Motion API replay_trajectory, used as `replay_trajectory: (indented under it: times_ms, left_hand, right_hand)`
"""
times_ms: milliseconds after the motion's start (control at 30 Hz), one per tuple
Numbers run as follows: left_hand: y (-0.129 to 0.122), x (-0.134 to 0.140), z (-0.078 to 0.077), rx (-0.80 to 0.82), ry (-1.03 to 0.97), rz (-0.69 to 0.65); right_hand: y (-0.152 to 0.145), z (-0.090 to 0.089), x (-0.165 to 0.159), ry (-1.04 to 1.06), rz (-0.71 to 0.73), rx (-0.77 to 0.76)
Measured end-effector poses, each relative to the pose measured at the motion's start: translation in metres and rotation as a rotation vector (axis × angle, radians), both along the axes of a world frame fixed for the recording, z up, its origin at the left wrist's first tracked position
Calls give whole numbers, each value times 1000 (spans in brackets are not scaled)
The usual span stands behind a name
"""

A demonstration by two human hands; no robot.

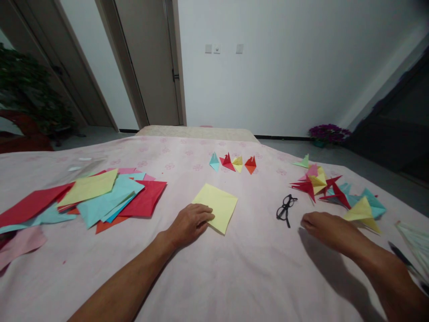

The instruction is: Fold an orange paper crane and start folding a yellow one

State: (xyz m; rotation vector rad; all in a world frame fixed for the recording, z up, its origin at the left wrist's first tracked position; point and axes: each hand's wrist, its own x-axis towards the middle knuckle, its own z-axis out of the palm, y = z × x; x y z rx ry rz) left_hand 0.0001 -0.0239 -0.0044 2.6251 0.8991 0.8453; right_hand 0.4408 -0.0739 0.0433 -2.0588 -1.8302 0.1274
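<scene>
Paper folding is starting on the yellow sheet (216, 206).
Left hand (189, 223) is pressing flat on it; right hand (326, 227) is resting open, empty, while folded shapes (233, 163) are waiting beyond.

The yellow paper square (216, 206) looks matt and smooth, as do the loose coloured paper sheets (100, 199). The pink floral tablecloth (214, 277) is soft matt cloth. The black glasses (285, 209) look like glossy plastic.
</scene>
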Motion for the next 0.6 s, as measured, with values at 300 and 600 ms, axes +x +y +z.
replay_trajectory:
  times_ms: [300,600]
  left_hand:
    - [-3,-2,0,-11,-61,66]
    - [11,-25,2,-133,-89,288]
  right_hand:
    - [3,12,-191,88,798,69]
    - [47,-44,-187,186,643,224]
